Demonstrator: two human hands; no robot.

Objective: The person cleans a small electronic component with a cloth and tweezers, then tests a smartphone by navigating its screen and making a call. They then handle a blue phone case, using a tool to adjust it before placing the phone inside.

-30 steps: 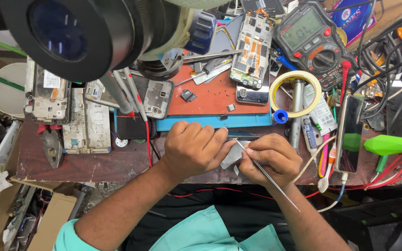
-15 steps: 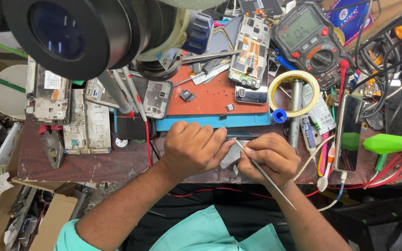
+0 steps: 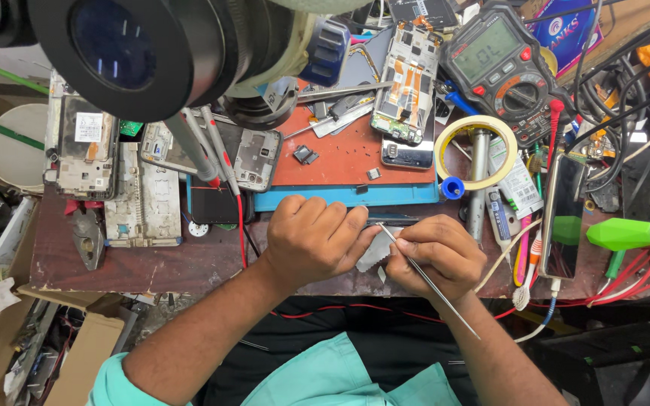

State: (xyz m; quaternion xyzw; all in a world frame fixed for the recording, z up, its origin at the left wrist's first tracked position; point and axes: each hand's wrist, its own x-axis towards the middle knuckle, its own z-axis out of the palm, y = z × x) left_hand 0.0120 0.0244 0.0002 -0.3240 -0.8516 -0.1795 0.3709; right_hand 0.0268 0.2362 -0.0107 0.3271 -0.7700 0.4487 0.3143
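Barely shifted since the earlier frames: both hands held at the same spot on the near edge of the bench, tweezers slanting the same way, view nudged only a little.

Left hand [image 3: 314, 240] curled closed, knuckles up, fingers pressing down on a small grey piece [image 3: 375, 258] (a thin part, too hidden to identify) that peeks out between the two hands. Right hand [image 3: 434, 256] closed in a pinch round slim metal tweezers [image 3: 426, 280], tip up against the left fingertips, long end slanting down and right past the wrist. Hands touching or nearly so over the dark red worktop [image 3: 152, 267], just below the blue edge of the orange repair mat [image 3: 340, 154].

On that mat: an opened phone board [image 3: 404, 83], a dark phone [image 3: 408, 154] below it, a small black chip [image 3: 305, 155]. Right of the mat, a roll of yellow tape [image 3: 445, 162] with a blue cap [image 3: 451, 188] beside it, and further up a multimeter [image 3: 502, 64] with red trim. Left of the mat, several stripped phone frames [image 3: 84, 146] side by side. Large black microscope eyepiece [image 3: 114, 49] filling the top left, close to the camera. Far right, a green-handled tool [image 3: 626, 233] among tangled red and black cables.
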